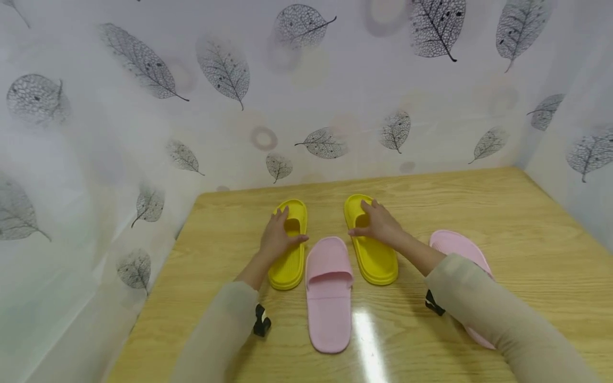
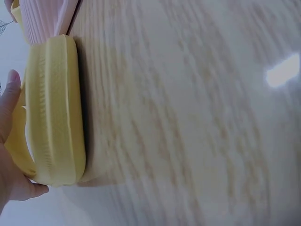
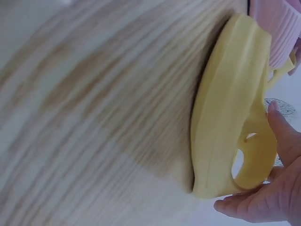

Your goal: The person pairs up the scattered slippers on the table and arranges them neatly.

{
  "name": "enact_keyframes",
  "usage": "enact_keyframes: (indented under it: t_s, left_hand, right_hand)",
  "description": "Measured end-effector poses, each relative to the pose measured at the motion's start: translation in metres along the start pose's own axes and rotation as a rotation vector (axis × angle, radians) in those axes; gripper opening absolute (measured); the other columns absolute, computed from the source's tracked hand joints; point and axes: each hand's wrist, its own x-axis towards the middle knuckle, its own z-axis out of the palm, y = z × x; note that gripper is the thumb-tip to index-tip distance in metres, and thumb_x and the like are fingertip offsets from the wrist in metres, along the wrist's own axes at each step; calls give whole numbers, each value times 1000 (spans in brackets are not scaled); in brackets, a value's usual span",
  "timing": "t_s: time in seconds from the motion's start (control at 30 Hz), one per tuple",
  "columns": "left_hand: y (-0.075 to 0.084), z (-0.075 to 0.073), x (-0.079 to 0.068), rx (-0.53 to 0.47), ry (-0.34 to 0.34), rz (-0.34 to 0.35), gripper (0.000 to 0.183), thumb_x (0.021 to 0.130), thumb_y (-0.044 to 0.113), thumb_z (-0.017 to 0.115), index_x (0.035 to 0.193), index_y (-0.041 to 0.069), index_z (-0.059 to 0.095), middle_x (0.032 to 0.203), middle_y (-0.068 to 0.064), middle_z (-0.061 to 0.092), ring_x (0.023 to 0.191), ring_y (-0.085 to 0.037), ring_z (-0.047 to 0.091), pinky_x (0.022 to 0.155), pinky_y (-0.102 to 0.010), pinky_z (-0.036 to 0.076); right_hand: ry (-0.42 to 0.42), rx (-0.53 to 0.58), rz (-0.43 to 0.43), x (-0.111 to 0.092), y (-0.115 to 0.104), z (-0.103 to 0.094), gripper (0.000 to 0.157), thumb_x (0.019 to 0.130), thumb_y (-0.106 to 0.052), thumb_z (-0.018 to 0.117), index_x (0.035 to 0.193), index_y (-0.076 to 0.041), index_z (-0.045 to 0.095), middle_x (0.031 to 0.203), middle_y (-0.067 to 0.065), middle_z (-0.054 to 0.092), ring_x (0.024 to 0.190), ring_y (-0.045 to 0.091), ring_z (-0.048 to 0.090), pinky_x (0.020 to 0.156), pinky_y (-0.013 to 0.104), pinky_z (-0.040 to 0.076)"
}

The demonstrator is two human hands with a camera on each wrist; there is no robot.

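Observation:
Two yellow slippers lie soles down, heels toward me. My left hand spans the strap of the left yellow slipper, thumb extended across toward its inner edge, fingers along the outer side. In the left wrist view, the fingertips sit right by the yellow slipper's side. Over the right yellow slipper, my right hand is spread likewise, thumb pointing inward. The right wrist view has the thumb straight beside the strap and fingers low by the yellow slipper's side. Between the yellow pair lies a pink slipper.
Another pink slipper lies at the right, partly hidden under my right forearm. The wood-grain table ends at a leaf-patterned curtain behind and at both sides. Small black-and-white pieces show below my wrists.

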Motion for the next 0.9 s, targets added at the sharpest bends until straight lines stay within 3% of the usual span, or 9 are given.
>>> enact_keyframes:
  t_s: [0.27, 0.4, 0.57, 0.8, 0.9]
  left_hand:
    - [-2, 1, -9, 57, 41, 85, 98, 74, 42, 77, 150, 8, 25, 153, -24, 21, 140, -42, 20, 110, -55, 27]
    - [-4, 3, -13, 80, 53, 132, 91, 77, 42, 75, 149, 10, 29, 153, -24, 22, 140, -42, 21, 108, -56, 29]
    - [-1, -2, -19, 50, -13, 144, 88, 79, 41, 73, 149, 10, 29, 155, -20, 17, 143, -37, 15, 111, -54, 24]
    - [0, -13, -37, 101, -98, 206, 89, 79, 43, 72, 149, 9, 28, 156, -20, 12, 143, -38, 11, 107, -57, 29]
    - [2, -15, -43, 140, -112, 252, 89, 79, 45, 71, 148, 9, 29, 156, -18, 14, 143, -38, 12, 109, -56, 26]
  right_hand:
    - [-12, -56, -2, -10, -11, -9, 95, 81, -43, 71, 149, 1, 22, 151, 33, 14, 138, 48, 19, 106, 62, 28]
    - [-31, -122, -23, -17, -15, -12, 95, 80, -46, 71, 149, -2, 23, 152, 31, 16, 136, 49, 24, 98, 62, 37]
    - [-20, -206, -77, -32, -16, -14, 93, 79, -47, 71, 148, -4, 27, 150, 30, 22, 129, 51, 35, 91, 59, 45]
    - [-1, -246, -143, -46, -17, -9, 88, 79, -46, 71, 146, -5, 33, 149, 29, 27, 127, 51, 37, 100, 62, 35]
    - [4, -252, -168, -51, -20, -10, 87, 79, -46, 72, 146, -5, 34, 149, 27, 29, 127, 50, 39, 96, 62, 39]
